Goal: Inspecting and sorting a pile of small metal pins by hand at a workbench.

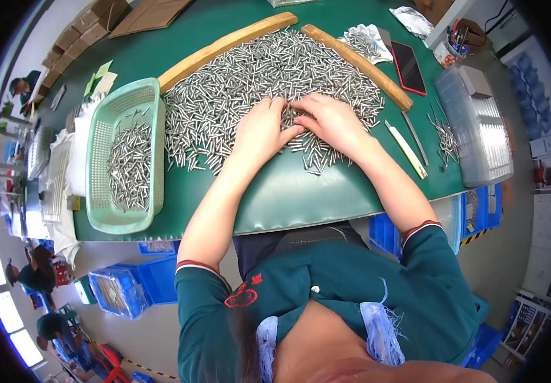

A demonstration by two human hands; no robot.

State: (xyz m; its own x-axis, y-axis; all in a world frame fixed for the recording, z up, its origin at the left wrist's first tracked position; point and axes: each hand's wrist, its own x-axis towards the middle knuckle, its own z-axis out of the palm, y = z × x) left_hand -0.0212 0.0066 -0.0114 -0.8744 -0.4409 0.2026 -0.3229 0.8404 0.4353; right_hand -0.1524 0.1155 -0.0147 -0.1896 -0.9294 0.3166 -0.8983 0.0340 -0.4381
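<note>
A broad heap of small silvery metal pins (224, 105) covers the middle of the green table. My left hand (262, 127) rests on the near part of the heap, its thumb spread away from its bent fingers. Facing it from the right is my right hand (334, 124), fingers bent and the thumb a little apart from them. The fingertips of both hands almost meet among the pins. I see no pin clearly gripped, though the pins under the palms are hidden. Left of the heap, a pale green plastic basket (156, 191) contains more pins.
Two wooden bars (224, 50) border the heap's far side. At the right lie a white-handled cutter (406, 150), a red-edged phone (409, 69), a white glove (368, 41) and clear plastic boxes (480, 127). Blue bins (119, 290) stand below the table. Other people work far left.
</note>
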